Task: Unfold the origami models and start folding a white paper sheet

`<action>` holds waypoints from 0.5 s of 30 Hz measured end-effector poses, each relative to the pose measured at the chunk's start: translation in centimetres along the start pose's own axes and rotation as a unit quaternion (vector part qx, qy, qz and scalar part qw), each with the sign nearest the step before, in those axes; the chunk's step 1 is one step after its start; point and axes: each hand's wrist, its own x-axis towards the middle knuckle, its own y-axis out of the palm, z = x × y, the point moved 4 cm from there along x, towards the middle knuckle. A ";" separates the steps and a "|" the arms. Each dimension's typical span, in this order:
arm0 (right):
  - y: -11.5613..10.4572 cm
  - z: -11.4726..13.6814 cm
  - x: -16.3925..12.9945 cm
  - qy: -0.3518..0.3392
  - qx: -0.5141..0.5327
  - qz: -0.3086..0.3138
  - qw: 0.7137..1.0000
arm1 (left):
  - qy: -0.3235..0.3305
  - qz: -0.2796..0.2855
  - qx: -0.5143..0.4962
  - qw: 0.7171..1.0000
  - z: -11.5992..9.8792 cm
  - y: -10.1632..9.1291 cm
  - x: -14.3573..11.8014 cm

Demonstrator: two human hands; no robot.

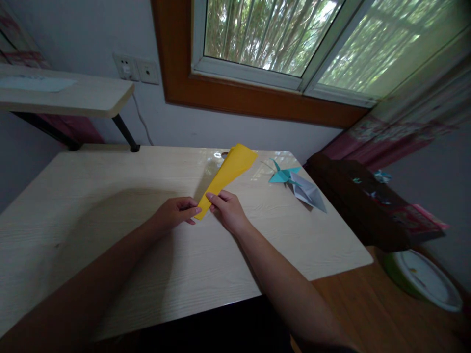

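Left hand [175,212] pinching yellow paper [228,175] | right hand [228,210] pinching same end

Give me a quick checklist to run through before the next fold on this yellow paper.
1. Left hand pinching the near end of the yellow paper: ok.
2. Right hand gripping the same end: ok.
3. Paper's long edges lined up: cannot tell, layers hidden.
4. Far end of the paper lying on the table: ok.
5. Teal paper crane and grey folded paper apart from the yellow paper: ok.
6. Crease sharpness: cannot tell.
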 end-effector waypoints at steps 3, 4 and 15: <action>0.3 -0.2 0.0 0.006 -0.012 0.015 1.000 | 0.000 -0.016 0.013 1.000 0.0 0.0 0.0; 0.4 -0.3 -0.1 0.006 -0.009 0.017 1.000 | -0.003 -0.018 0.016 1.000 0.0 0.0 0.0; 0.3 -0.1 -0.1 0.002 0.130 -0.047 0.990 | -0.006 0.031 0.041 0.999 -0.7 0.6 -0.5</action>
